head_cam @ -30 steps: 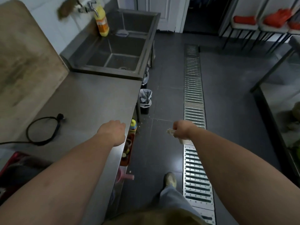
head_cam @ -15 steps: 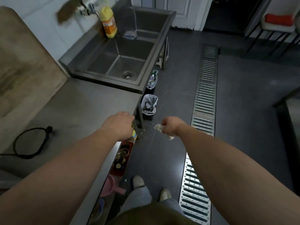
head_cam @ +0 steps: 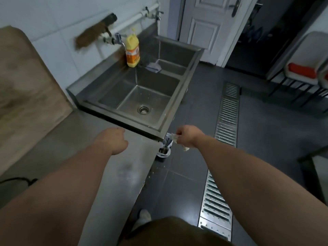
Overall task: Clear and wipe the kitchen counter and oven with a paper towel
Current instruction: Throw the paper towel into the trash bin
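My right hand (head_cam: 187,135) grips a crumpled paper towel (head_cam: 179,142) out past the counter's edge, above a small lined trash bin (head_cam: 165,148) on the floor below the sink's corner. Over the steel counter (head_cam: 113,174), close to the sink's front rim, my left hand (head_cam: 113,139) hangs with fingers curled under, and nothing shows in it. The counter surface looks dull with a few smudges.
A steel double sink (head_cam: 142,102) lies ahead with a yellow bottle (head_cam: 132,52) at its back. A large wooden board (head_cam: 26,89) leans against the wall on the left, and a black cable (head_cam: 17,180) lies at the counter's left. A floor drain grate (head_cam: 225,121) runs on the right.
I have stepped forward toward the sink. Both hands moved ahead, the right one carrying the paper towel from over the floor to above the trash bin.
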A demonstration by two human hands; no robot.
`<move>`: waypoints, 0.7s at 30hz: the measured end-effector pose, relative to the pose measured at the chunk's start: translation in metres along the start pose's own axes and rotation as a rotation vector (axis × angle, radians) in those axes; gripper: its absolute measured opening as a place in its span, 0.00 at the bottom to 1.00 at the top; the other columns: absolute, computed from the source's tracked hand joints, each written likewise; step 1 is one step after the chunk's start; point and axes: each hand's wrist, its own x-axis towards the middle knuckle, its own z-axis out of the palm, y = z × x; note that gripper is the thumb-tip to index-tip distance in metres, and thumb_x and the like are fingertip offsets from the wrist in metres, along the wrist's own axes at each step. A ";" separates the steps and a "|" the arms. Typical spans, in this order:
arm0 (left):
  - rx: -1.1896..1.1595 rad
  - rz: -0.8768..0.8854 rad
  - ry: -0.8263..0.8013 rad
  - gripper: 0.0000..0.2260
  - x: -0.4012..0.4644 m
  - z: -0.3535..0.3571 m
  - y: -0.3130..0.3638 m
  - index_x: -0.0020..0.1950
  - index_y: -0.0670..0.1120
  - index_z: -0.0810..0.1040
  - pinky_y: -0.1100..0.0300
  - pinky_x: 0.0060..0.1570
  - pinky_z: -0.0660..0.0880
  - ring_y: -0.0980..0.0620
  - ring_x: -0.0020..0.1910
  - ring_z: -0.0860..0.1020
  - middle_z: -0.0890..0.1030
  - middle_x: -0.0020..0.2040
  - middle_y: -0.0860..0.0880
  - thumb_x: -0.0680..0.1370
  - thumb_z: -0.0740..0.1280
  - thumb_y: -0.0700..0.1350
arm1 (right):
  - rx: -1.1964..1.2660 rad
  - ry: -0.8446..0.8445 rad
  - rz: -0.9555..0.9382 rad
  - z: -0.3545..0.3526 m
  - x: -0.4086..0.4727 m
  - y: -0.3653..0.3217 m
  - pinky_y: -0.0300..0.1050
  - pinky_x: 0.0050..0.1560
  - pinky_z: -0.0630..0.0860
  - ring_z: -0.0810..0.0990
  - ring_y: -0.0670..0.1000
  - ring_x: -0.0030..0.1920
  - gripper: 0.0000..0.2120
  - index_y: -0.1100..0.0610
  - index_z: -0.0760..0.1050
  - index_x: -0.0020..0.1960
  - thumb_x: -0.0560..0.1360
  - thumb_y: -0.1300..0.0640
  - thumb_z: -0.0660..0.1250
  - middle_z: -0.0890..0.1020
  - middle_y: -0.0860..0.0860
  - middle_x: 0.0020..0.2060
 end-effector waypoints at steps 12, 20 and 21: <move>-0.116 -0.080 -0.009 0.26 0.091 -0.025 -0.051 0.74 0.47 0.68 0.50 0.60 0.74 0.44 0.61 0.74 0.74 0.64 0.45 0.78 0.61 0.55 | -0.158 0.002 -0.182 -0.074 0.147 -0.064 0.44 0.42 0.70 0.77 0.53 0.47 0.08 0.51 0.75 0.51 0.71 0.55 0.66 0.79 0.50 0.47; -0.147 -0.284 0.007 0.24 0.139 -0.038 -0.056 0.71 0.47 0.71 0.52 0.62 0.72 0.43 0.63 0.74 0.75 0.67 0.44 0.77 0.63 0.55 | -0.145 -0.101 -0.361 -0.087 0.273 -0.075 0.41 0.46 0.70 0.80 0.54 0.50 0.08 0.45 0.74 0.49 0.70 0.52 0.68 0.79 0.49 0.47; -0.147 -0.286 0.027 0.23 0.146 -0.040 -0.050 0.70 0.48 0.72 0.52 0.60 0.73 0.44 0.62 0.75 0.76 0.65 0.45 0.77 0.63 0.56 | -0.169 -0.111 -0.387 -0.087 0.290 -0.075 0.40 0.47 0.69 0.80 0.55 0.52 0.10 0.46 0.76 0.51 0.70 0.52 0.69 0.79 0.50 0.48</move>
